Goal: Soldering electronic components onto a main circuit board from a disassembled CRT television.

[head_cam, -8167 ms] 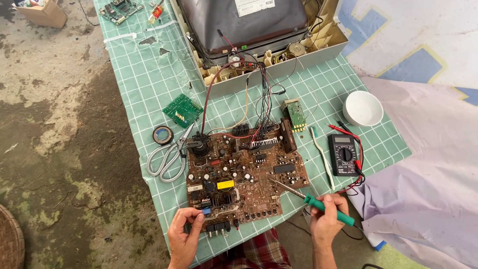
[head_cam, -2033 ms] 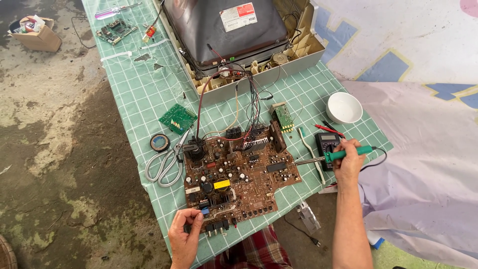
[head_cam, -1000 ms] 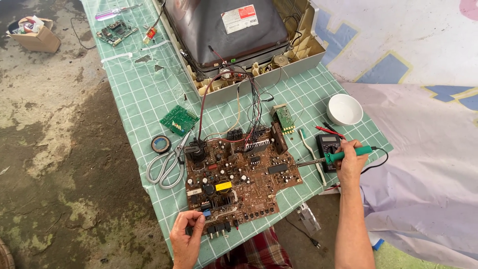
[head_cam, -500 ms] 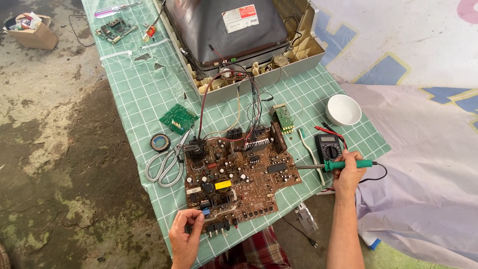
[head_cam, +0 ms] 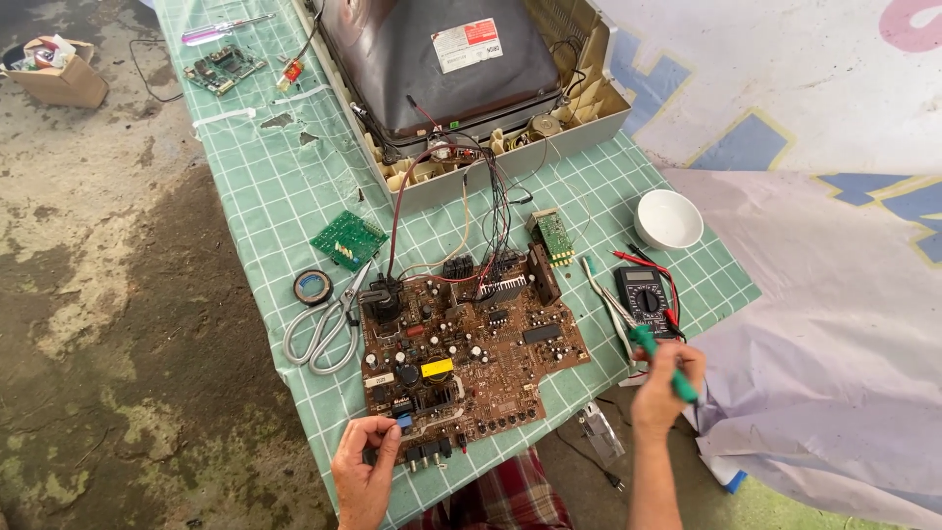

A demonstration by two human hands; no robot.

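Green gridded matting (head_cam: 285,196) covers a table on a stained concrete floor. At upper centre, an open beige television casing (head_cam: 471,172) holds one dark picture tube (head_cam: 442,69), wired to one large brown circuit board (head_cam: 466,353) at centre. One white bowl (head_cam: 668,218) at right looks empty; one cardboard box (head_cam: 64,79) at upper left holds scraps. Two small green boards lie apart, plus one pair of scissors (head_cam: 324,324) and one multimeter (head_cam: 648,299). The left hand (head_cam: 365,471) pinches the big board's lower edge. The right hand (head_cam: 667,378) grips a green-handled tool (head_cam: 662,363) beside the multimeter.
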